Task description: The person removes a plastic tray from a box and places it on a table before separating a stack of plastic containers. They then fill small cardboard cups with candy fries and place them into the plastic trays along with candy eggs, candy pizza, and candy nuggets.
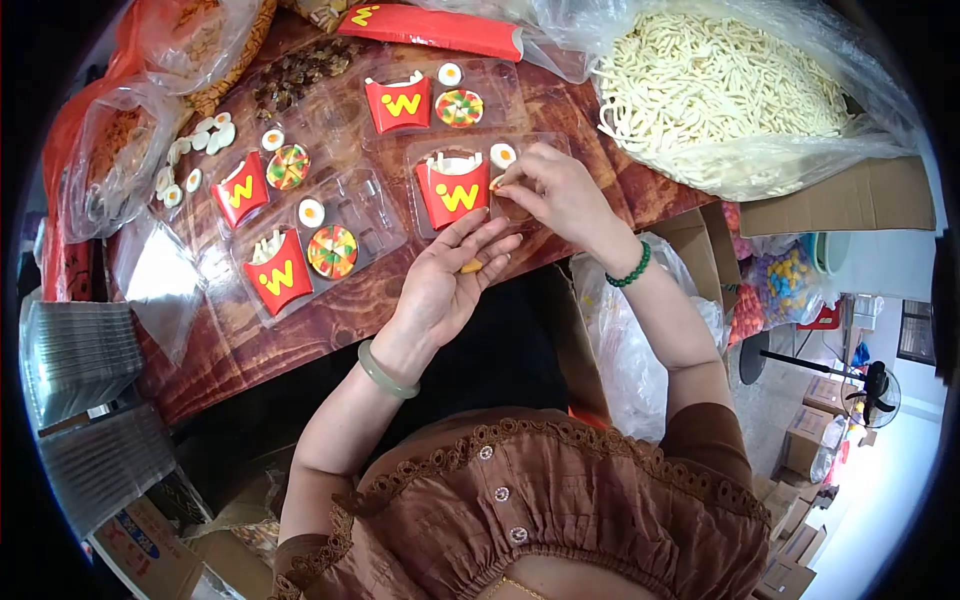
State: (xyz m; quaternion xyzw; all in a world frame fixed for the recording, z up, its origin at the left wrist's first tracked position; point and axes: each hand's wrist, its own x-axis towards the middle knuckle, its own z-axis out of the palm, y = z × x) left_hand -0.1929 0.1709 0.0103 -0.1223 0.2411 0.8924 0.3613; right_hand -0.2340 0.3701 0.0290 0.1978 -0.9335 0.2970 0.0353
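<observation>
My left hand (448, 272) is palm up and loosely cupped, with a small orange-yellow piece (471, 267) lying across its fingers. Thumb and fingertips pinched together, my right hand (560, 195) is over the right side of a clear plastic tray (413, 160); what it pinches is too small to make out. Left of those fingertips, a red toy fries carton (454, 190) with a yellow letter and pale sticks sits in that tray. A toy fried egg (502, 156) lies just above the right fingers.
More trays hold fries cartons (278, 272), eggs (311, 212) and round multicoloured toy pizzas (332, 251). A bag of pale sticks (720, 100) is at the back right. Loose egg pieces (212, 133) and flattened red cartons (430, 30) lie farther back. Stacked clear trays (80, 350) stand at left.
</observation>
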